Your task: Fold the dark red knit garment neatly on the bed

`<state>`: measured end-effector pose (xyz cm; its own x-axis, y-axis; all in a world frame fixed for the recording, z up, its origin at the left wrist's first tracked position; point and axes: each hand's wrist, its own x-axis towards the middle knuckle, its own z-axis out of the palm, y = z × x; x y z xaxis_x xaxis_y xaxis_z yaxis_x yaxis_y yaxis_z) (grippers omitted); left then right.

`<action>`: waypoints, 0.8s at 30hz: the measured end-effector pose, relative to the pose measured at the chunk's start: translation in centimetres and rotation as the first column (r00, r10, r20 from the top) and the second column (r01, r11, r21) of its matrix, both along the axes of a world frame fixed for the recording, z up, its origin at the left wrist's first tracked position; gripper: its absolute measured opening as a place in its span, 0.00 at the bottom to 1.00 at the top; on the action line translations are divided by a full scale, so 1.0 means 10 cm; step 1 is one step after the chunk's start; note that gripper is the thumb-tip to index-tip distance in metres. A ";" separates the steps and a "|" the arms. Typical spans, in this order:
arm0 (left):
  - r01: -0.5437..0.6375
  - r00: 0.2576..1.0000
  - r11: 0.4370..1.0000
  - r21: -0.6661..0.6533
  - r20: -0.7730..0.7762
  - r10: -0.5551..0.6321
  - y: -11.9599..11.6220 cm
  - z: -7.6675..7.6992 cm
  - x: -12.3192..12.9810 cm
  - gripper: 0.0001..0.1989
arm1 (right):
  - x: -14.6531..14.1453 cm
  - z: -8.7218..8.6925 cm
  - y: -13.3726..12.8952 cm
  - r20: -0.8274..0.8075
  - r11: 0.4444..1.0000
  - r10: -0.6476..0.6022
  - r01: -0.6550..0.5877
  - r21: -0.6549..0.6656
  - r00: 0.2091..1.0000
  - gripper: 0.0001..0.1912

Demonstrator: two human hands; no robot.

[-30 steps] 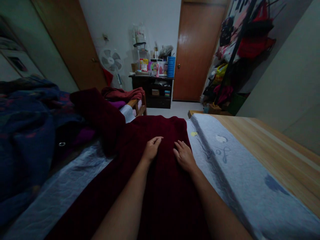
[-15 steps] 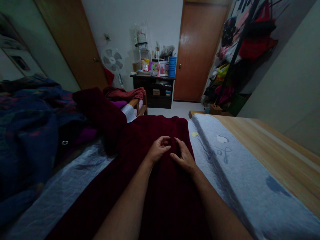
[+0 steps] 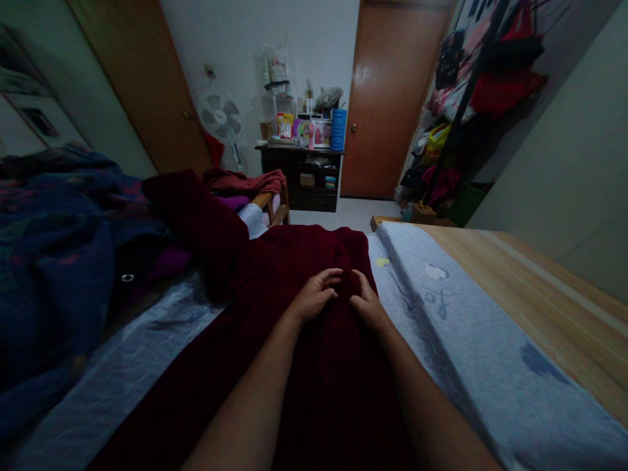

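A dark red garment [image 3: 289,261] lies spread on the bed, one sleeve-like part stretching to the upper left. Near its right edge, my left hand [image 3: 318,294] rests on the cloth with fingers curved and thumb apart from them. Just to the right, my right hand [image 3: 367,301] touches the same garment, its fingers closed around a small raised fold. The fold of cloth stands between both hands. Dim light hides the finer detail of the dark fabric.
Under the garment is a light blue bed cover [image 3: 456,327], with a wooden board [image 3: 549,288] along its right. A heap of blue clothes [image 3: 63,242] lies at the left. Farther back are a fan [image 3: 222,118], a dark cabinet [image 3: 314,196] and hanging bags [image 3: 505,91].
Both hands have shifted slightly right. The right hand's fingers have drawn closer together on the cloth, and a small fold now stands up between the hands.
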<state>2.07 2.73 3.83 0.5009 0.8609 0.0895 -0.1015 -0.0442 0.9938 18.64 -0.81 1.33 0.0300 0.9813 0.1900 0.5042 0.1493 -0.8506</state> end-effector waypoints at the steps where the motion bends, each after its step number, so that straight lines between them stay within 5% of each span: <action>1: -0.032 0.999 0.999 0.027 -0.010 0.032 0.02 -0.02 -0.01 0.27 | 0.01 -0.01 0.01 0.003 1.000 -0.007 0.007 -0.007 1.000 0.37; 11: -0.073 0.959 0.938 0.340 -0.235 0.160 0.07 -0.20 -0.02 0.44 | 0.00 -0.01 0.05 -0.159 0.998 0.027 -0.034 -0.043 0.987 0.40; 19: -0.276 0.872 0.859 0.432 -0.263 0.413 0.08 -0.21 0.01 0.27 | 0.00 0.02 -0.01 -0.224 0.996 0.085 -0.086 0.006 0.971 0.28; 24: -0.114 0.854 0.909 0.401 -0.428 0.296 0.07 -0.18 -0.01 0.33 | -0.01 0.07 -0.03 -0.193 0.996 0.082 -0.084 -0.003 0.978 0.28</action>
